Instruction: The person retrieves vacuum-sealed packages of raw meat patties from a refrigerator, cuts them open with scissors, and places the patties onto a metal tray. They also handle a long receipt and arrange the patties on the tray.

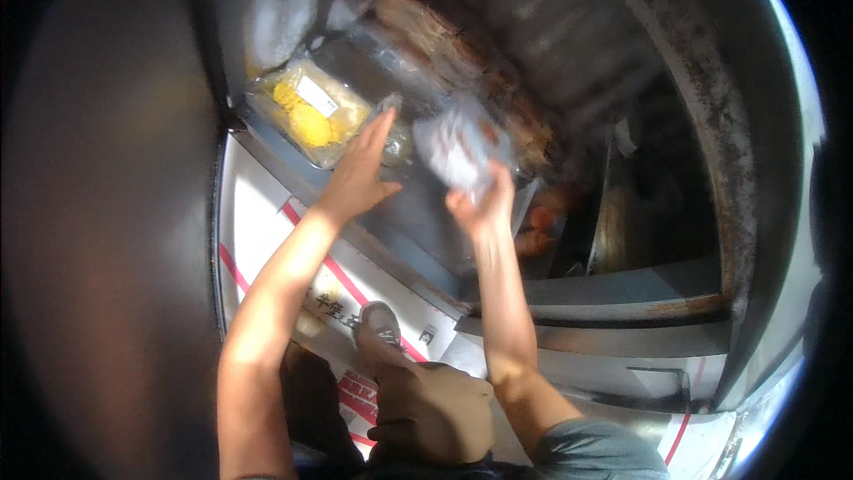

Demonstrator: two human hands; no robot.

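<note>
My right hand (486,207) grips a clear plastic bag (460,147) that bears a white patch; its contents are blurred. To its left, my left hand (363,170) is spread with nothing in it, over a metal shelf (420,233) inside a deep dark cabinet. Close beyond my left fingers lies a clear plastic bag of yellow and pale food (310,120) with a white label bearing writing. A small plastic-wrapped bundle (398,143) sits between that bag and the one in my right hand.
Several bags of brownish food (433,33) line the back of the shelf. At the right, a metal divider (600,213) stands beside some reddish items (543,218). Flattened printed cardboard (266,213) covers the floor by my shoe (380,323). A dark panel (113,213) rises at the left.
</note>
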